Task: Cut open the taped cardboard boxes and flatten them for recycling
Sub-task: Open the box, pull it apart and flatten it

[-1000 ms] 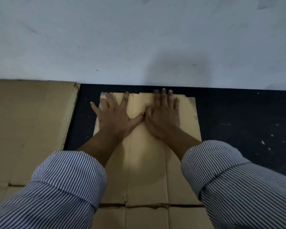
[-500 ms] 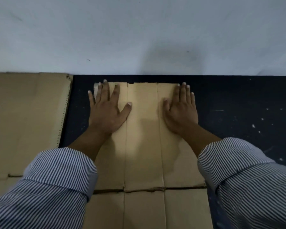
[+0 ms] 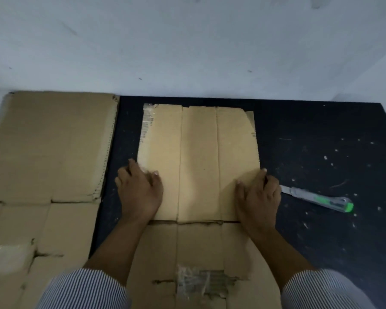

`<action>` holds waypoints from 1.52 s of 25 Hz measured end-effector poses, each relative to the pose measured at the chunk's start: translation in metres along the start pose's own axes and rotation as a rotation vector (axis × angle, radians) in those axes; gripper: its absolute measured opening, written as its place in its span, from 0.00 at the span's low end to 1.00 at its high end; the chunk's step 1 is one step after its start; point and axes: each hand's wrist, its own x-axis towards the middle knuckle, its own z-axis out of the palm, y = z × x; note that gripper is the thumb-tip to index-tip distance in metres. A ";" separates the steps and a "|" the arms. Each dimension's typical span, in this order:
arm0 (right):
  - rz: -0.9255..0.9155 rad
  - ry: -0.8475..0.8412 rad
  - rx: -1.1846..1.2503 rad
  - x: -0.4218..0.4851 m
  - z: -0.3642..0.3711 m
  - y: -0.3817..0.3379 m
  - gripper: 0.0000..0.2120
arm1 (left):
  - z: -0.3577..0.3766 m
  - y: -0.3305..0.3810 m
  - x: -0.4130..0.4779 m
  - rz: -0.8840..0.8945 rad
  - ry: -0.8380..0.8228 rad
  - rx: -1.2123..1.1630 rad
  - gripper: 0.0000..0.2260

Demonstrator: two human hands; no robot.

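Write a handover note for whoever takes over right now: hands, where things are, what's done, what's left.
Left grip holds the flattened box by its left edge; right grip holds its right edge.
Done: this box lies flat on the dark floor.
Utility knife lies on the floor beside the right grip.
More flattened cardboard lies to the left.
Left: probably stack this box with it.

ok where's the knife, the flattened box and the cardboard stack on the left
utility knife (image 3: 316,198): head view, grey handle
flattened box (image 3: 198,163): head view, middle panel
cardboard stack (image 3: 49,148): head view, top sheet
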 end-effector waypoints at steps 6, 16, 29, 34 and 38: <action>0.236 -0.202 0.154 -0.002 -0.021 0.006 0.23 | -0.026 -0.026 -0.012 -0.071 -0.102 -0.115 0.14; 0.219 -0.175 0.399 -0.044 -0.032 0.010 0.18 | -0.046 -0.050 -0.059 -0.160 -0.065 -0.392 0.15; -0.120 -0.081 0.598 -0.051 -0.090 -0.094 0.17 | -0.144 -0.076 -0.049 0.082 0.319 -0.297 0.17; -0.152 -0.214 0.731 -0.091 -0.052 -0.183 0.16 | -0.226 -0.146 -0.026 0.057 0.446 -0.095 0.20; -0.127 -0.348 0.795 -0.123 -0.011 -0.243 0.12 | -0.279 -0.201 0.015 0.032 0.419 0.075 0.22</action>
